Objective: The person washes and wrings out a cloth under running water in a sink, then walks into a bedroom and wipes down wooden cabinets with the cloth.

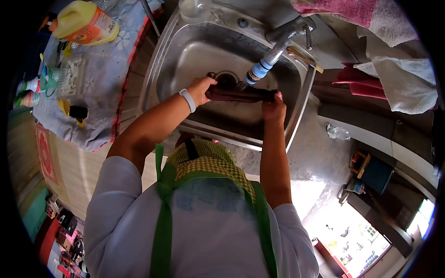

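Dark maroon, cloth-like strip (242, 95) lay stretched over the silver metal sink (178, 69), below the blue-banded metal tap (260, 69); exact material unclear. Left hand (202, 91) gripped its left end, right hand (274, 109) its right; some fingers hidden by the strip. Round dark drain (227, 78) partly covered behind it. Translucent plastic container (194, 10), at sink's far left corner, cut off by the frame.

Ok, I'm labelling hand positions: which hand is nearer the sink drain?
Left. The left hand, gripping one end of the dark cloth, is just left of the sink drain; the right hand, at the cloth's other end, is farther off to its right.
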`<control>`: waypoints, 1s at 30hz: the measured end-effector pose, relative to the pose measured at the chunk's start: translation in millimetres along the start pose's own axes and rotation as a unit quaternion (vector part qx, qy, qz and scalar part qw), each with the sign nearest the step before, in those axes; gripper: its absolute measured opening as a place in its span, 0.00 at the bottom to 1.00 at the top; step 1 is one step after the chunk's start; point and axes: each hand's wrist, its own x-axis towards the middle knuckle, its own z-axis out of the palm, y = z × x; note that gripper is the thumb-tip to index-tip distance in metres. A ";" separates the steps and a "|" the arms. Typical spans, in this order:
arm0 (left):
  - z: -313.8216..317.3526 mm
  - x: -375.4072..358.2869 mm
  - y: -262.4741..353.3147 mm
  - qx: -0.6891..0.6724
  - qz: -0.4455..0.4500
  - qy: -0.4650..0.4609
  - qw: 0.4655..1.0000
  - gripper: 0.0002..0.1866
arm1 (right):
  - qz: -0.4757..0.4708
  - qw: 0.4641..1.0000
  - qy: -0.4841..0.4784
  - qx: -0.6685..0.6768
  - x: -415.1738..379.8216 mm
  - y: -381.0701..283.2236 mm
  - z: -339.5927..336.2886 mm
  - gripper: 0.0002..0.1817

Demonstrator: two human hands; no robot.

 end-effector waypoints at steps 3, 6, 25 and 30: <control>-6.2 -4.3 -7.8 0.041 -0.020 0.064 0.997 0.14 | 0.143 0.990 0.017 0.012 26.8 17.6 -31.8 0.08; -27.5 23.1 -17.4 0.741 0.193 0.006 0.643 0.12 | 0.248 0.964 0.095 0.026 15.1 26.1 -19.0 0.07; 39.2 15.3 -35.5 0.161 0.334 0.006 0.929 0.11 | -0.198 0.686 -0.260 -0.650 -103.5 36.2 102.4 0.22; 22.0 36.6 -45.9 0.225 0.493 -0.113 0.832 0.08 | 0.022 0.818 -0.291 -0.496 -110.0 23.4 88.2 0.21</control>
